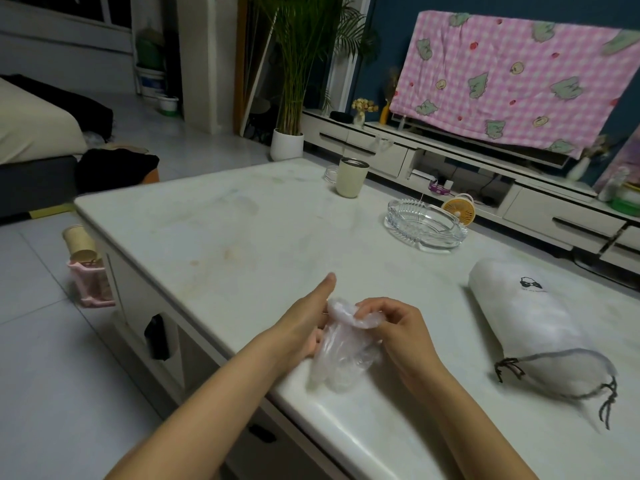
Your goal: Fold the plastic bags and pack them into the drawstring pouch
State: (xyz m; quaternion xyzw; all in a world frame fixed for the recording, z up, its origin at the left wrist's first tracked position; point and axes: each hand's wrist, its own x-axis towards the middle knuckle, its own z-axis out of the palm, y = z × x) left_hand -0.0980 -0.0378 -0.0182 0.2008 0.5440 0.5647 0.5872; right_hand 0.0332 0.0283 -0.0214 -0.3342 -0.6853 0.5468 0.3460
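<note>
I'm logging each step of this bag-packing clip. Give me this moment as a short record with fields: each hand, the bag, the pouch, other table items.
left hand: left hand, fingers straight, lies against the clear crumpled plastic bag
right hand: right hand pinches the bag's upper end
bag place: at the near edge of the white table
pouch: white drawstring pouch with sheep logo, on its side to the right, untouched, dark cord end nearest the person
others: clear glass ashtray, cream tumbler, small yellow fan, all farther back
</note>
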